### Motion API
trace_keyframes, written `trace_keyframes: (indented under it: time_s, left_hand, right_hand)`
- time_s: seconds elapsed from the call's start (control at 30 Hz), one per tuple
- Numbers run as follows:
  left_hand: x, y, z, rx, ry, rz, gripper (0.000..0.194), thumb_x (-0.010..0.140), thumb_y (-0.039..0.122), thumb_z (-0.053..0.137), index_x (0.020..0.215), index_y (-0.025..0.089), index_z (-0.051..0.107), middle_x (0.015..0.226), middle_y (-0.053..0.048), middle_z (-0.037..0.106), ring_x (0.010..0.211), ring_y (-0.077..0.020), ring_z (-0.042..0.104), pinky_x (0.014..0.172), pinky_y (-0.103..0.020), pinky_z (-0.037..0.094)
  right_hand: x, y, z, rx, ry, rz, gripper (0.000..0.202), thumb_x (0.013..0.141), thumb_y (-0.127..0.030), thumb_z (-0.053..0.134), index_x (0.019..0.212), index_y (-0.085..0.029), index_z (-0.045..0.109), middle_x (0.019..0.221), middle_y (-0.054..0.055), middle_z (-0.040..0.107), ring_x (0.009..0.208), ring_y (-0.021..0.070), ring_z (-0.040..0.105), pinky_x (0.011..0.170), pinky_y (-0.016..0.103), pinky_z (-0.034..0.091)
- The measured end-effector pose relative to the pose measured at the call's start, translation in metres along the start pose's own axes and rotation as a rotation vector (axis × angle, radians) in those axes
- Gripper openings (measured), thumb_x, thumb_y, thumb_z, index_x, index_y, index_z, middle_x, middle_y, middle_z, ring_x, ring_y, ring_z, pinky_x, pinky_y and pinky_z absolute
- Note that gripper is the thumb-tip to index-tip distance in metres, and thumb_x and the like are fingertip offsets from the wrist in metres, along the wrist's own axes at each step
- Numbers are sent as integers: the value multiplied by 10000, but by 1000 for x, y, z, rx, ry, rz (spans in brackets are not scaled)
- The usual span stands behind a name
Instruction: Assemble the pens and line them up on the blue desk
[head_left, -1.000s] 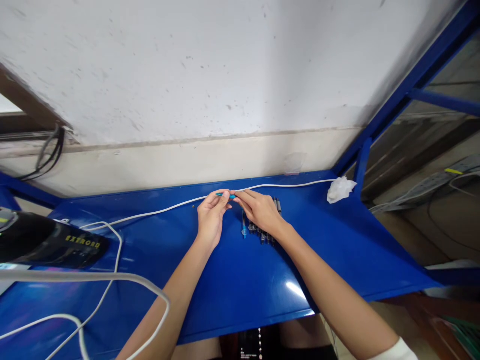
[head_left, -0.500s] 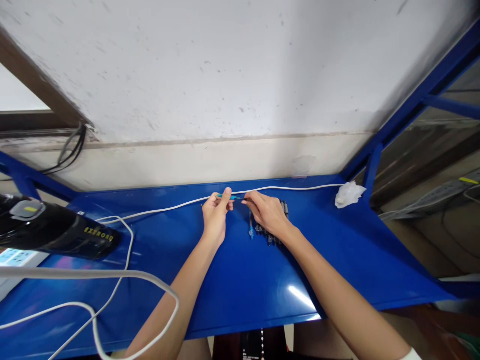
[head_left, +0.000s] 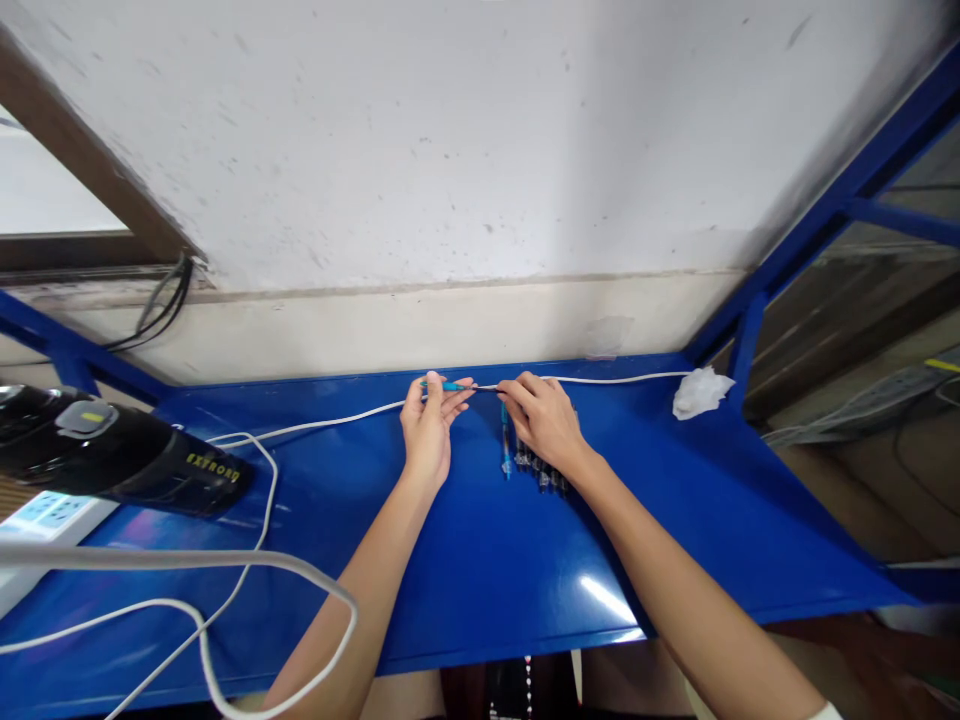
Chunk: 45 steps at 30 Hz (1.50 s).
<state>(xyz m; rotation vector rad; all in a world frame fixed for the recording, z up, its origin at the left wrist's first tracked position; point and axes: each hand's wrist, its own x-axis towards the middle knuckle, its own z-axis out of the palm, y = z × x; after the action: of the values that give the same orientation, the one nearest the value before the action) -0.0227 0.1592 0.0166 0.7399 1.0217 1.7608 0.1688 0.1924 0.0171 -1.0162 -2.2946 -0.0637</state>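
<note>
My left hand [head_left: 427,430] pinches a light-blue pen barrel [head_left: 453,386] between thumb and fingers, level above the back of the blue table. From the barrel's right end a thin dark rod [head_left: 484,388], like a pen refill, reaches to my right hand [head_left: 547,420]. The fingertips of that hand close on the rod's far end. Beneath the right hand lie several dark pens [head_left: 546,478] side by side, partly covered by it. A blue pen [head_left: 505,450] lies at the left of this row.
A white cable [head_left: 352,420] crosses the back of the blue table [head_left: 480,560] and loops at left. A black bottle-shaped device marked EXTRORD [head_left: 150,455] and a white power strip [head_left: 45,530] are at left. Crumpled white tissue [head_left: 701,392] sits at back right, by the blue frame.
The hands have moved slightly apart, and more of the thin dark rod shows between them. The fingers of my left hand have straightened somewhat under the barrel. The view has shifted slightly.
</note>
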Motion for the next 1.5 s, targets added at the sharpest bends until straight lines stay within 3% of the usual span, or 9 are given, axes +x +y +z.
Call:
trace_keyframes:
  time_s: [0.2,0.53,0.77,1.07,1.2,1.37,1.5]
  left_hand:
    - [0,-2,1,7,-4,-15,415,957,616,718,1057,234,590,1067,-119,846,994,-253,821,784,-296,559]
    - [-4,-12,5,-15,-142,-33,391,930,550,785,1055,213,631,1062,-125,846,940,-247,824,809,-325,591]
    - [-8,-12,7,96,-209,-39,365,935,509,796,1116,195,748,1144,-132,837,1046,-251,795,924,-357,575]
    - [-9,-10,5,124,-277,-24,334,960,474,773,1165,211,767,1281,-137,801,1195,-281,747,1004,-400,559]
    - [-10,-12,7,101,-301,-37,345,954,470,781,1184,213,755,1332,-139,780,1251,-291,725,1048,-418,552]
    - [-9,-12,7,75,-286,-51,296,925,455,820,1075,223,714,1201,-117,823,1151,-266,761,1040,-421,547]
    - [-8,-12,4,113,-262,-34,282,906,447,838,1041,211,762,1203,-108,813,1114,-242,751,956,-354,551]
  right_hand:
    - [0,1,1,16,3,-12,260,1141,-273,459,1293,-236,667,1057,82,692,931,233,624,861,368,413]
    - [-3,-1,5,167,14,10,253,1145,-335,466,1333,-241,606,1084,91,718,938,240,699,779,339,496]
    - [-4,-4,10,384,1,26,128,1135,-360,503,1153,-243,552,1165,102,746,984,244,741,781,340,552]
    - [-2,-10,-1,194,-17,5,249,1166,-341,414,1295,-240,601,1083,82,718,898,212,714,715,302,502]
    - [-3,-9,2,269,-10,19,229,1155,-361,449,1303,-242,577,1176,99,730,1011,237,732,804,332,548]
    - [-3,-7,3,357,-5,31,179,1145,-339,476,1259,-244,576,1214,96,740,1051,235,737,826,332,561]
    - [-2,-8,1,266,-52,23,245,1164,-308,411,1316,-249,593,1160,91,737,1021,226,724,820,317,540]
